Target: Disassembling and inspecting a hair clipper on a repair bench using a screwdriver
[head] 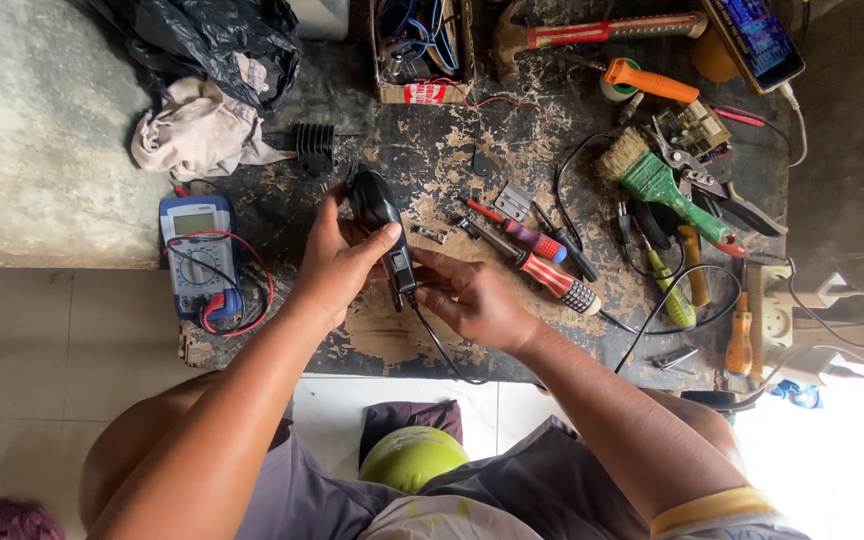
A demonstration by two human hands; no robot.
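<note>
Left hand (337, 262) wraps the black hair clipper (384, 225), held just above the worn surface (432, 150); right hand (472, 300) pinches its lower end beside the cord (442, 345); judged sound practice: steady the body firmly, work the end gently; screwdrivers (542, 265) lie near.

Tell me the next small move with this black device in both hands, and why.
Probably reach for a red-handled screwdriver: the left hand already grips the black device, the right hand only pinches its lower end, and the screwdriver lies just beside that hand.
</note>
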